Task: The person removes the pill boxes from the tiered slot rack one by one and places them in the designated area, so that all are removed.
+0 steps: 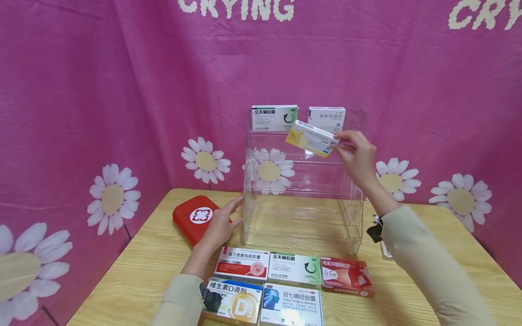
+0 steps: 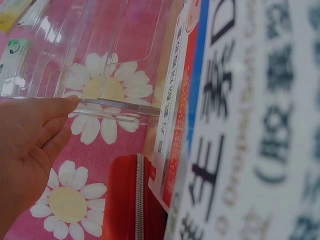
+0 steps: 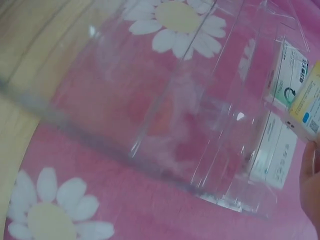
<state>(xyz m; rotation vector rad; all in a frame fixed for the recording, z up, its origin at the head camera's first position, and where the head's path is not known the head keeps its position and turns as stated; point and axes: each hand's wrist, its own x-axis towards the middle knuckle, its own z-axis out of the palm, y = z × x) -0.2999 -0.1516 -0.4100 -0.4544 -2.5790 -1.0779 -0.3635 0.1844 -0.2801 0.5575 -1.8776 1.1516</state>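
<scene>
My right hand (image 1: 358, 156) pinches one end of a yellow-and-white medicine box (image 1: 311, 138), tilted in front of the upper part of a clear acrylic display rack (image 1: 302, 222). On the rack's top tier stand a green-and-white medicine box (image 1: 274, 118) at left and a white medicine box (image 1: 327, 118) at right. With fingers extended, my left hand (image 1: 220, 226) touches the rack's left side; in the left wrist view, the fingertips of this hand (image 2: 35, 145) meet the clear side edge. The right wrist view catches the held box (image 3: 307, 107) beside the top tier.
In front of the rack lie a red-and-white box (image 1: 242, 262), a green-and-white box (image 1: 294, 269), a red box (image 1: 346, 276), a vitamin D box (image 1: 236, 299) and a blue-and-white box (image 1: 291, 303). A red zippered case (image 1: 185, 217) sits left; a black object (image 1: 374, 232) lies right.
</scene>
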